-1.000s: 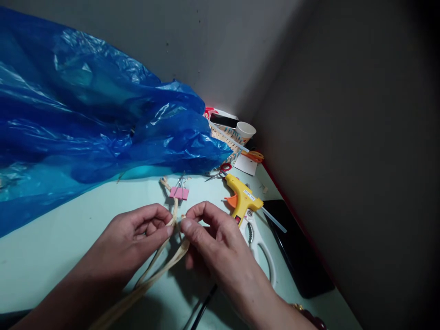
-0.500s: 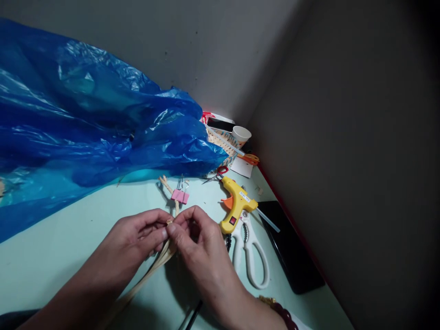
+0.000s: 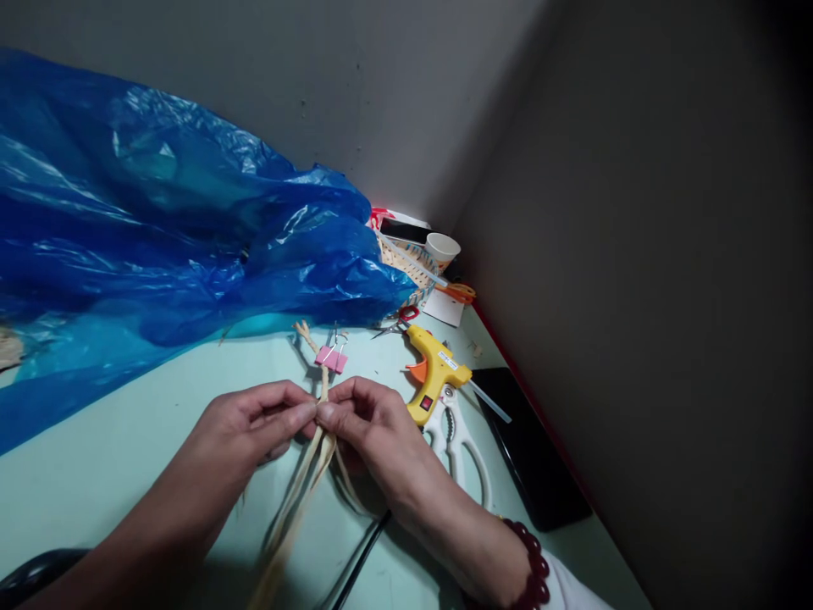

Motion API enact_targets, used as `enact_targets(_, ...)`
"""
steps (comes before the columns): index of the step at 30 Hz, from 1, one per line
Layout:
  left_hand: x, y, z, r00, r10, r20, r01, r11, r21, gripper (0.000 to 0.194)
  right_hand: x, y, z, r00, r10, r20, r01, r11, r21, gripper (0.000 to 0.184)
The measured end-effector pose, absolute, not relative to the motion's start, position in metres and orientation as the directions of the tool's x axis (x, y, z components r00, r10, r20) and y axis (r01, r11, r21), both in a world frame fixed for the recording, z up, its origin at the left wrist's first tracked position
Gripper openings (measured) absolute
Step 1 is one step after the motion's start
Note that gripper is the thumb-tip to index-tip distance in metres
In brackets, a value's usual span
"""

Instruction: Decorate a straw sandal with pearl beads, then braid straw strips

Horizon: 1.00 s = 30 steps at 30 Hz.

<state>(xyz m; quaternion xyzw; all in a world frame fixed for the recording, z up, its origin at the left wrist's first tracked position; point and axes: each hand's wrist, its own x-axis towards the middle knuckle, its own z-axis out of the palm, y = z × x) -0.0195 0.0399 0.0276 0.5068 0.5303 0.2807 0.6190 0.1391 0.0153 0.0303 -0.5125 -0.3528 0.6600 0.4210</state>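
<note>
Pale straw-like strands (image 3: 297, 501) run from the lower edge up to a short braid (image 3: 324, 381). A pink binder clip (image 3: 331, 359) grips the braid near its frayed far end, close to the tabletop. My left hand (image 3: 260, 428) pinches the strands just below the clip between thumb and fingers. Right beside it, my right hand (image 3: 362, 419) pinches them too, the thumbs almost touching. Loose strands hang down below both hands, some passing under the right one. The exact crossing of strands is hidden behind my fingertips.
A yellow glue gun (image 3: 437, 368) lies right of my hands, over white-handled scissors (image 3: 476, 470). Beyond are a black tablet-like slab (image 3: 533, 457), a woven basket (image 3: 410, 264) and a paper cup (image 3: 443, 247). Blue plastic sheeting (image 3: 190, 229) covers the back left.
Both hands have flattened out and their thumbs have come together on the strands. The strands now hang spread apart below, with some to the right. The view has shifted slightly.
</note>
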Motion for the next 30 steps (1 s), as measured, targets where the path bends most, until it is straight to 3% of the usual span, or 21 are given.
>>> enact_targets(7,-0.021,0.04,0.026,0.295,0.882,-0.367,0.163,0.332,0.929,0.027,0.139,0.017,0.037,-0.142,0.893,-0.426,-0.354,-0.448,-0.821,0.017)
enact_targets(11,-0.021,0.04,0.032,0.313,0.921,-0.232,0.32,0.127,0.939,0.029,0.139,0.018,0.038,-0.158,0.884,-0.441,-0.33,-0.468,-0.82,0.014)
enact_targets(15,-0.024,0.04,0.033,0.33,0.928,-0.175,0.504,-0.016,0.864,0.035,0.142,0.018,0.035,-0.118,0.92,-0.373,-0.246,-0.391,-0.887,0.009)
enact_targets(18,-0.027,0.042,0.028,0.351,0.916,-0.193,0.468,0.007,0.884,0.036,0.143,0.019,0.032,-0.108,0.915,-0.389,-0.18,-0.403,-0.897,0.007)
enact_targets(21,-0.028,0.049,0.022,0.401,0.878,-0.264,0.332,0.129,0.934,0.034,0.143,0.02,0.029,-0.171,0.897,-0.407,-0.186,-0.435,-0.881,0.007)
enact_targets(24,-0.028,0.056,0.021,0.4,0.851,-0.341,0.308,0.225,0.924,0.033,0.145,0.021,0.028,-0.241,0.892,-0.383,-0.191,-0.431,-0.882,0.011)
enact_targets(30,-0.031,0.061,0.032,0.359,0.899,-0.253,0.416,0.088,0.905,0.028,0.149,0.024,0.03,-0.32,0.886,-0.336,-0.168,-0.402,-0.9,0.012)
